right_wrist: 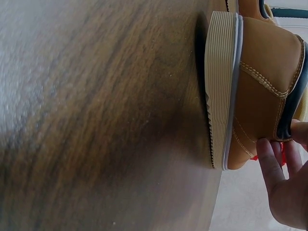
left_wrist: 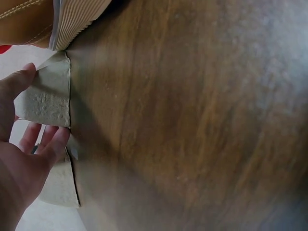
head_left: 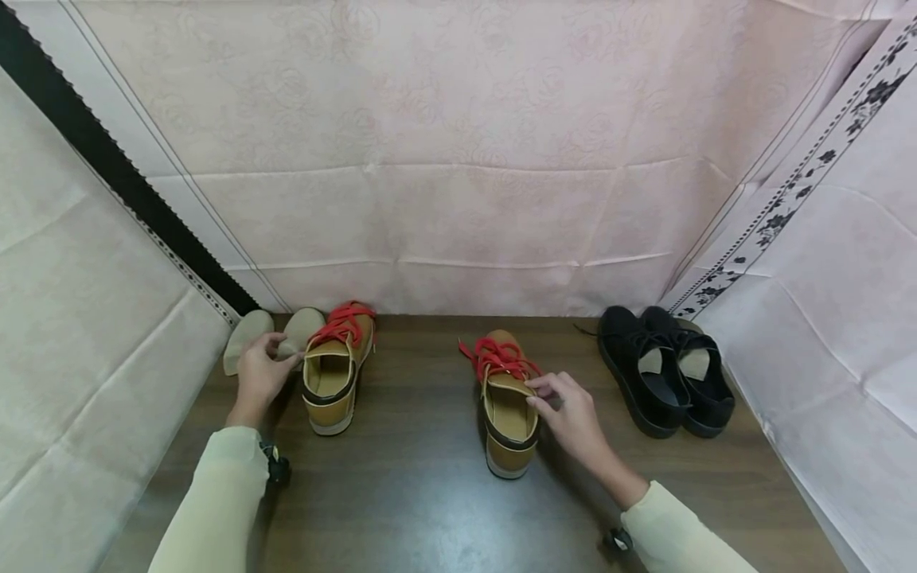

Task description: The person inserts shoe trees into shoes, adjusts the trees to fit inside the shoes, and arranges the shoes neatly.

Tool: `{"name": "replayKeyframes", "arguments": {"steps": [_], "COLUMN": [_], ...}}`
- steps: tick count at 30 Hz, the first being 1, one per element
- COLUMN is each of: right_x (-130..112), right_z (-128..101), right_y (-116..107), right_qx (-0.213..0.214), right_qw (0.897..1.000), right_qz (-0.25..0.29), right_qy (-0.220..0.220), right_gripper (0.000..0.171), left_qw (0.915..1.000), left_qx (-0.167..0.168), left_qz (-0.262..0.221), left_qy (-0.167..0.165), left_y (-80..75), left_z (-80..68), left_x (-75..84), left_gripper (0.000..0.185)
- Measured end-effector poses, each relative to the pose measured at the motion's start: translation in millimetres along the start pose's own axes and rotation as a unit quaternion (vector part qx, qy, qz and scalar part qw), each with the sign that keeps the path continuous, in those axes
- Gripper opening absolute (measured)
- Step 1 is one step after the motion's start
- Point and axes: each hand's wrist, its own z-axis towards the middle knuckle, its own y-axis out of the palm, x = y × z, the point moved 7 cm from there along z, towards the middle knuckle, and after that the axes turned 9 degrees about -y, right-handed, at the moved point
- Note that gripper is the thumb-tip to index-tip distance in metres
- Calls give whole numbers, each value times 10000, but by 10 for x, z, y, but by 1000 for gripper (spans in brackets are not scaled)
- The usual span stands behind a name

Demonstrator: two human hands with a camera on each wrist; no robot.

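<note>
Shoe collar (right_wrist: 291, 106) between right fingers (right_wrist: 270, 163)

White glare on brown floor (head_left: 423, 446), soft shadows, hazy wrist views

A brown wood-grained surface (head_left: 415, 398) bears tan shoes (head_left: 333, 390), black shoes (head_left: 622, 358) and beige rounded pieces (head_left: 247, 338).

Widest lane: bare wood (head_left: 426, 382) between left tan shoe (head_left: 337, 374) and right tan shoe (head_left: 507, 398), running from near side to far cloth (head_left: 458, 239), which closes it. Red laces (head_left: 467, 348) jut in slightly. Gap toward black pair (head_left: 672, 362) partly blocked by right hand (head_left: 569, 410). Left cloth (head_left: 93, 358), beige pair (head_left: 247, 338) and left hand (head_left: 259, 374) crowd the left side.
</note>
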Motion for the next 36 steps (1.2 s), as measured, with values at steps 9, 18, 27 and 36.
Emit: {"name": "replayKeyframes", "arguments": {"steps": [9, 18, 27, 36], "right_x": [-3, -17, -13, 5], "right_z": [0, 13, 20, -2], "right_y": [17, 2, 4, -12], "right_qx": [-99, 8, -80, -65], "right_qw": [9999, 9999, 9999, 9998], "right_qz": [60, 64, 63, 138], "right_qy": [21, -93, 33, 115], "right_gripper": [20, 22, 21, 27], "left_qw": [9999, 9997, 9986, 9974], "left_qx": [134, 155, 506, 675], "left_qz": [24, 59, 62, -44], "left_qy": [-96, -169, 120, 250], "left_y": [-59, -126, -244, -372], "left_z": [-38, -67, -127, -215], "left_x": [-25, -15, 46, 158], "left_gripper": [45, 46, 45, 46]}}
